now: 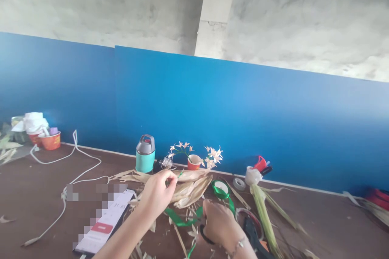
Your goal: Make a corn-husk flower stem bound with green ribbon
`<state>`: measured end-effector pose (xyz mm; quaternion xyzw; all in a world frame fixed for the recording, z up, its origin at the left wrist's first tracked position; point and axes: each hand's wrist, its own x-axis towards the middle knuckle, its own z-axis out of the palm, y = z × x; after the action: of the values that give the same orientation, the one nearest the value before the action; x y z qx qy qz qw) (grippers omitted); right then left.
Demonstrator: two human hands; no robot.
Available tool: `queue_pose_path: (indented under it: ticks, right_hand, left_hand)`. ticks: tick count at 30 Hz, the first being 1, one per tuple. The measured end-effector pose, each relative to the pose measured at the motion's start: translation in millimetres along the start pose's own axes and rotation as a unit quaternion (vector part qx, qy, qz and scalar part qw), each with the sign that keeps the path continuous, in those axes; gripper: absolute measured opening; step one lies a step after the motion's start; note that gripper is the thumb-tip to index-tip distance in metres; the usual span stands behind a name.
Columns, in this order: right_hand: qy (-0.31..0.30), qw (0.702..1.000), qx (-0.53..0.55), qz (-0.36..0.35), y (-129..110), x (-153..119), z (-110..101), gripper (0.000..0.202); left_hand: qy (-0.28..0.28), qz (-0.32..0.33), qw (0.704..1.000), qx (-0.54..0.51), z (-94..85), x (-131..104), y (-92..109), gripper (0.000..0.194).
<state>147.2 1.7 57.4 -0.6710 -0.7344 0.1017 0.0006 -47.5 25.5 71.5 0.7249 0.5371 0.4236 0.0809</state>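
Observation:
My left hand [161,190] is closed in a pinch on a thin green stem [180,174], whose tip sticks out past the fingers. My right hand [219,220] is curled around scissors, of which a black handle loop [206,236] shows below the fingers; the blades are hard to make out. A green ribbon [179,219] runs slack on the table between the hands, one end close to my right fingers. Beyond the hands lie dried corn husks [190,192] and a green ribbon roll [221,188]. A pale husk flower [193,232] with a green stem lies between my forearms.
Husk flowers [215,154] stand around a paper cup [193,162] at the back, beside a teal flask [145,156]. A phone [105,224] lies left of my left forearm, near a white cable [71,182]. Tape [239,184] and green husk stalks [263,218] lie right.

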Motion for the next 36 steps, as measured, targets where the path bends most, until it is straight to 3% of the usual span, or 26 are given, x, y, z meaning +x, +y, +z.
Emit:
queue_pose_path:
  ticks: [2,5,10,11,13,15,16,18,22,30,36]
  right_hand:
    - [-0.020,0.999,-0.030,0.002,-7,4,11,0.052]
    - [-0.061,0.997,-0.042,-0.038,-9,10,21,0.064]
    - [-0.158,0.981,0.085,-0.072,6,11,9,0.055]
    - [-0.142,0.982,0.100,-0.073,7,10,3,0.044]
    - [0.003,0.991,0.111,-0.068,4,7,-8,0.018]
    - [0.172,0.973,0.125,-0.091,-4,4,-16,0.023]
    - [0.227,0.954,0.133,-0.141,-9,3,-18,0.030]
    - [0.272,0.930,0.131,-0.211,-16,2,-20,0.033]
    - [0.265,0.926,0.105,-0.247,-18,5,-16,0.017]
    - [0.160,0.935,0.174,-0.263,-3,3,-28,0.023]
    - [0.154,0.929,0.219,-0.254,-5,-3,-33,0.023]
  left_hand:
    - [-0.041,-0.022,0.998,-0.037,0.0,-1,4,0.019]
    - [-0.075,-0.048,0.995,-0.053,0.4,-2,8,0.019]
    - [-0.105,-0.049,0.993,-0.031,-1.8,-3,10,0.021]
    - [-0.114,-0.045,0.992,-0.027,-2.1,-3,11,0.021]
    - [-0.136,-0.038,0.990,-0.023,-1.9,-4,13,0.021]
    - [-0.151,-0.027,0.988,-0.026,-0.4,-5,15,0.020]
    - [-0.154,-0.020,0.988,-0.026,0.6,-6,16,0.020]
    - [-0.153,-0.002,0.988,-0.022,3.0,-8,18,0.019]
    - [-0.139,0.051,0.989,-0.001,5.9,-12,19,0.015]
    - [-0.107,0.195,0.974,0.054,5.5,-17,20,0.024]
    - [-0.099,0.182,0.977,0.052,-0.8,-19,27,0.022]
